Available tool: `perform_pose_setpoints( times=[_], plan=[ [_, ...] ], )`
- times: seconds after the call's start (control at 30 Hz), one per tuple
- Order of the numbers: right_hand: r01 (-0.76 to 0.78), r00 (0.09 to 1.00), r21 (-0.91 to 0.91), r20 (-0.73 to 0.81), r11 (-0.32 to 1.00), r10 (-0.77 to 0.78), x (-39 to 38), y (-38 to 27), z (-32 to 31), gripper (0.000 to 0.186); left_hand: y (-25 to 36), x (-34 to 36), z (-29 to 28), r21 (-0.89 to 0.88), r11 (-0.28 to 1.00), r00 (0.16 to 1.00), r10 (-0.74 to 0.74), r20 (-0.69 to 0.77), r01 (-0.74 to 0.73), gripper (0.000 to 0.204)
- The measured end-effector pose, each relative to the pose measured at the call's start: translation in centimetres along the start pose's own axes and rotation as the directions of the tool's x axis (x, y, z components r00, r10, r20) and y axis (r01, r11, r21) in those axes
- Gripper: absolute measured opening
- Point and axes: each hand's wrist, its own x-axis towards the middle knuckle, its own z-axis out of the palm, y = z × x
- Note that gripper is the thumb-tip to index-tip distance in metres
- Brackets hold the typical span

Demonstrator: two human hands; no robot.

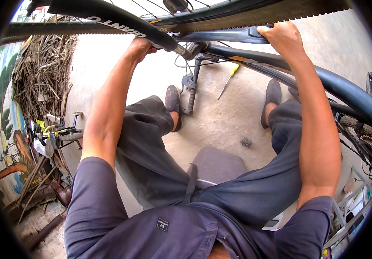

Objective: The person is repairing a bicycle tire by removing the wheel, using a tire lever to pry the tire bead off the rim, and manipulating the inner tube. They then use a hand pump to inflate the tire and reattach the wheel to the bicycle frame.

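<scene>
A bicycle stands upside down before me, its front tyre (255, 19) crossing the top of the view. Under the tyre runs a long blue-grey mudguard (220, 36). My right hand (285, 38) is closed on its right end, thumb on the tip. On the left, my left hand (139, 48) is curled just behind the black fork leg (121, 26); the leg partly covers its fingers, so what they hold is hidden. The fork meets the dark blue frame tube (341, 82) near the middle. Below the fork, the handlebar grip (191, 100) points down toward the floor.
A screwdriver with a yellow handle (235, 69) lies on the concrete between my feet. Nearer me are a small dark clump (246, 141) and a grey stool seat (216, 162). Stacked sticks (43, 73) and a small bike (58, 134) stand left; another bike's wheel (358, 127) is right.
</scene>
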Motion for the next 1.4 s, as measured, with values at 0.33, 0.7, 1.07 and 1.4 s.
perform_pose_setpoints(
  times=[0.33, 0.7, 1.07, 1.4],
  plan=[
    [-0.093, 0.996, 0.061, -0.004, 0.994, 0.094, -1.2, -1.6, -1.8, 0.034, 0.1, -2.4, 0.9, -0.064, 0.986, 0.984, -0.157, -0.085, 0.151, 0.012],
    [0.038, 0.995, -0.035, -0.093, 0.999, -0.042, -0.2, 0.7, 0.3, 0.049, -0.9, 1.0, -0.6, -0.025, 0.997, 0.997, 0.072, -0.025, -0.073, 0.04],
    [-0.01, 0.996, 0.083, -0.087, 0.997, 0.017, -0.7, -0.3, -0.4, 0.042, -1.4, 0.3, 0.0, -0.056, 0.993, 0.994, -0.104, 0.028, 0.105, 0.019],
    [-0.002, 0.994, 0.136, -0.108, 0.991, 0.017, -0.9, -0.6, -0.4, 0.04, -0.7, -1.9, 1.4, -0.102, 0.986, 0.988, -0.142, -0.066, 0.135, 0.014]
  ],
)
